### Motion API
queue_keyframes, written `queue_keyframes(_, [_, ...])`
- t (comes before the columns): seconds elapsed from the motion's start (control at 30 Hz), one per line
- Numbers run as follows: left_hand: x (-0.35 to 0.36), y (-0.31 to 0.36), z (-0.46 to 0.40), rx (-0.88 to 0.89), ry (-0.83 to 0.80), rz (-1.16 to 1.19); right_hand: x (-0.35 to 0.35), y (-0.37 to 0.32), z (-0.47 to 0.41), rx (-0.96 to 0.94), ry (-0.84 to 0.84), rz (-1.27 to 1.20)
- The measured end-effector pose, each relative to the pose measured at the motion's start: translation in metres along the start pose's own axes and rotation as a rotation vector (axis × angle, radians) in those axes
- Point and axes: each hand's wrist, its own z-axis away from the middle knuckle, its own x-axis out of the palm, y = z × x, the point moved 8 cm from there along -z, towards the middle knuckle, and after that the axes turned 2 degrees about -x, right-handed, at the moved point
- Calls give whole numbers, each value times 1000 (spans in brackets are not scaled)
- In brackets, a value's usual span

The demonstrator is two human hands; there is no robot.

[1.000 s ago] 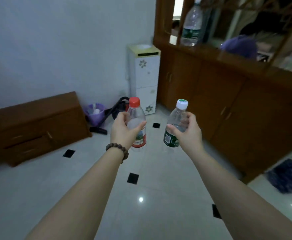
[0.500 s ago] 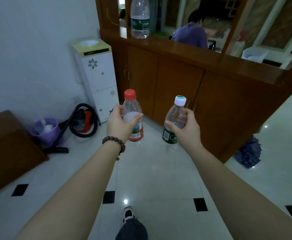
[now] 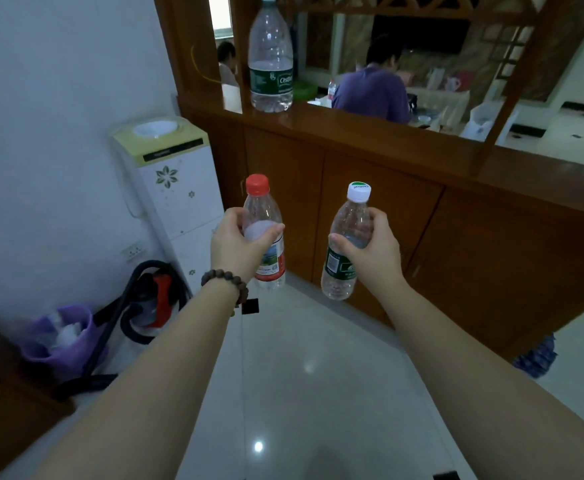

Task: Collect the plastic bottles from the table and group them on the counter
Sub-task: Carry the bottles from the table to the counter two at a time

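My left hand (image 3: 238,244) grips a clear bottle with a red cap and red label (image 3: 264,216), held upright in front of me. A clear bottle with a white cap and green label (image 3: 351,220) is in my right hand (image 3: 373,252), tilted slightly right. Both are held over the floor, short of the wooden counter (image 3: 370,124). A large clear bottle with a green label (image 3: 270,60) stands upright on the counter's left end, above and behind my left hand.
A white water dispenser (image 3: 171,188) stands left of the wooden cabinet. A red vacuum (image 3: 152,299) and purple bin (image 3: 63,337) sit on the floor at left. A person in purple (image 3: 373,88) sits beyond the counter opening. A blue cloth (image 3: 536,355) lies at the cabinet's right foot.
The view has swung right and closed in on the counter. The large bottle and cabinet now appear bigger and nearer. Both hands keep their bottles in the same grip.
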Motion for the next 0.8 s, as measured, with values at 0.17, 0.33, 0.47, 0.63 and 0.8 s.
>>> queue_keyframes(0.17, [24, 3, -72, 22, -22, 22, 19, -1, -63, 2, 31, -5])
queue_keyframes(0.33, [67, 3, -147, 62, -66, 46, 34, 6, -139, -11, 53, -19])
queue_keyframes(0.47, [97, 9, -221, 121, -63, 36, 48, 5, -218, -60, 78, -60])
queue_keyframes(0.63, [134, 40, -333, 196, -45, 41, 61, -15, -339, -132, 101, -118])
queue_keyframes(0.8, [163, 76, -447, 252, 15, 36, 68, -40, -452, -239, 130, -119])
